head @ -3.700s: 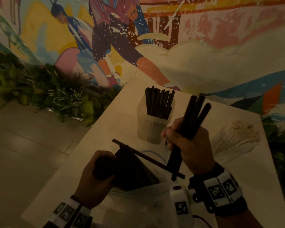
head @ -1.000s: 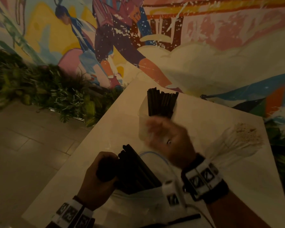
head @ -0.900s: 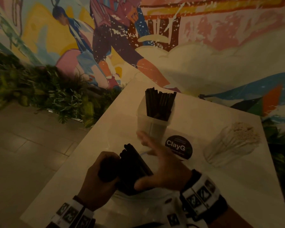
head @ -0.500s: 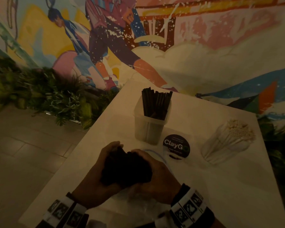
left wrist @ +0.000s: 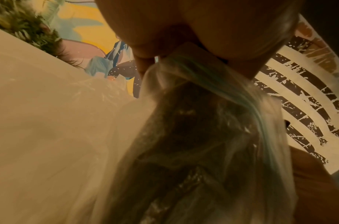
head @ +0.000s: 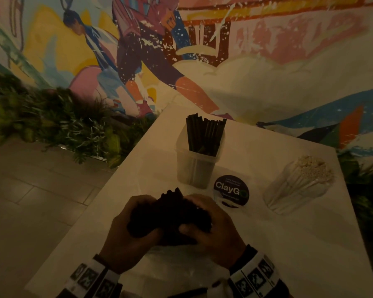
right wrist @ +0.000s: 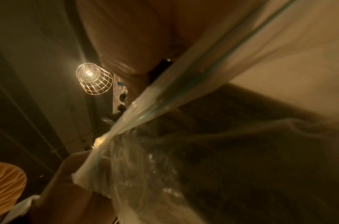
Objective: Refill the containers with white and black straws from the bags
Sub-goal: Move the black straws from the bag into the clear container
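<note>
Both hands wrap a thick bundle of black straws (head: 172, 214) that sticks out of a clear plastic bag (head: 181, 267) on the near part of the white table (head: 289, 244). My left hand (head: 136, 224) grips the bundle from the left, my right hand (head: 205, 222) from the right. Both wrist views show the bag (left wrist: 212, 136) (right wrist: 183, 151) close up with dark straws inside. Farther back stands a clear container (head: 197, 166) holding upright black straws (head: 205, 134). At the right a clear container (head: 297, 190) is packed with white straws (head: 312, 168).
A round black "ClayGo" sticker (head: 230, 190) lies on the table between the two containers. A single black straw (head: 190, 292) lies at the near edge. Plants (head: 52, 123) and a painted wall (head: 246, 50) lie beyond; tiled floor (head: 30, 190) is to the left.
My right hand dropped its straws into the black-straw container, came back down and closed around the bundle in the bag beside my left hand. The left hand kept its hold.
</note>
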`<state>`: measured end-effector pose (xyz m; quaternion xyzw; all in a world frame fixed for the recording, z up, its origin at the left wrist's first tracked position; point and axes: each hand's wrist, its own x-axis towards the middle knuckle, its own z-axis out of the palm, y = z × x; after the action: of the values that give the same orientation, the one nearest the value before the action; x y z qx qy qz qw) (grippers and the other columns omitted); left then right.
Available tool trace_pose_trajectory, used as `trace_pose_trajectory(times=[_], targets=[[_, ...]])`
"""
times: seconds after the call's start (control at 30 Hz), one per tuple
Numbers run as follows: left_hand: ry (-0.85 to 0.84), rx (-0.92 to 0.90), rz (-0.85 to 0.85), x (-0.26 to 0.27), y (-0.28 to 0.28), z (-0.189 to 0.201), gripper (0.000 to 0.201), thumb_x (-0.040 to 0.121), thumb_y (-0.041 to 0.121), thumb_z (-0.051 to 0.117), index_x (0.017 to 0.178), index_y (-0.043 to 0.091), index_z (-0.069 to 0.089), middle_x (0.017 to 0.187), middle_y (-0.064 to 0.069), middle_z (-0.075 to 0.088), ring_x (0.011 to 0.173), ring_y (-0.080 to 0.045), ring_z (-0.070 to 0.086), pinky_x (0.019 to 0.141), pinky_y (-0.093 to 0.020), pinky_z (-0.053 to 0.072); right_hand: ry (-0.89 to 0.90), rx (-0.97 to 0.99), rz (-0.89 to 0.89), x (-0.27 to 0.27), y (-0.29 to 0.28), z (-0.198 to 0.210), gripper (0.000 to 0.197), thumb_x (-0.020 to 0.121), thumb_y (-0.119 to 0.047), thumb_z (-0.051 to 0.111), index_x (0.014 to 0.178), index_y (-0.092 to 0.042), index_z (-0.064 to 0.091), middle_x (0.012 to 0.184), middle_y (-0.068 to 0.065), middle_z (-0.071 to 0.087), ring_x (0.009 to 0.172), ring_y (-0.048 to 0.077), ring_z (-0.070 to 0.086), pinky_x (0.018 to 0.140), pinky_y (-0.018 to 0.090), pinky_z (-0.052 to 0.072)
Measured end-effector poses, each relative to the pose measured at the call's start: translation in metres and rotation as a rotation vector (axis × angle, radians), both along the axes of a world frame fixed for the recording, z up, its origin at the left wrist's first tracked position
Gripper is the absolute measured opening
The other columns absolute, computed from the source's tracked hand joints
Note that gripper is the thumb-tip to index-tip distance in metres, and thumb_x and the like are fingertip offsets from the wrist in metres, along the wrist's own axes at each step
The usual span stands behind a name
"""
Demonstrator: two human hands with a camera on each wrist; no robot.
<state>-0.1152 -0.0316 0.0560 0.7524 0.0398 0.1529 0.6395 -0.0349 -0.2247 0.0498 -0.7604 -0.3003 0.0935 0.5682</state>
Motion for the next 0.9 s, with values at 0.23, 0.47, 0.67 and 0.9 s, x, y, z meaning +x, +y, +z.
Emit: trace_pose_trajectory(times=[0.23, 0.47, 0.67, 0.9], targets=[[-0.024, -0.059, 0.041, -0.001, -0.004, -0.001, 0.04, 0.051, 0.028, 0.074, 0.089, 0.03, 0.061, 0.091, 0.008, 0.068, 0.08, -0.005, 0.066, 0.069, -0.012, 0.051, 0.016, 0.081, -0.142, 0.001, -0.006, -0.007, 0.031, 0.07, -0.04, 0.074, 0.089, -0.026, 0.055, 0.088, -0.008, 0.058, 0.083, 0.015, 0.059, 0.074, 0.036, 0.051], [-0.043, -0.03, 0.035, -0.001, -0.006, 0.003, 0.035, 0.054, 0.028, 0.073, 0.086, 0.034, 0.06, 0.088, 0.009, 0.067, 0.078, -0.005, 0.065, 0.068, -0.011, 0.05, 0.041, 0.233, -0.2, 0.004, -0.004, 0.016, 0.05, 0.056, -0.06, 0.08, 0.073, -0.026, 0.047, 0.073, 0.007, 0.051, 0.065, 0.026, 0.052, 0.066, 0.046, 0.049], [-0.016, -0.047, 0.047, -0.001, -0.005, -0.001, 0.037, 0.051, 0.027, 0.074, 0.085, 0.035, 0.06, 0.09, 0.004, 0.067, 0.077, -0.008, 0.065, 0.068, -0.013, 0.052, 0.051, 0.268, -0.271, 0.009, -0.006, 0.013, 0.061, 0.044, -0.062, 0.085, 0.071, -0.023, 0.047, 0.065, 0.009, 0.051, 0.057, 0.033, 0.051, 0.057, 0.052, 0.049], [-0.014, -0.07, 0.044, -0.002, -0.005, -0.001, 0.037, 0.05, 0.026, 0.074, 0.084, 0.035, 0.061, 0.09, 0.001, 0.067, 0.075, -0.007, 0.065, 0.067, -0.014, 0.052, 0.046, 0.287, -0.345, 0.008, -0.006, 0.001, 0.057, 0.053, -0.058, 0.083, 0.061, -0.017, 0.045, 0.055, 0.006, 0.048, 0.052, 0.025, 0.052, 0.057, 0.038, 0.054]])
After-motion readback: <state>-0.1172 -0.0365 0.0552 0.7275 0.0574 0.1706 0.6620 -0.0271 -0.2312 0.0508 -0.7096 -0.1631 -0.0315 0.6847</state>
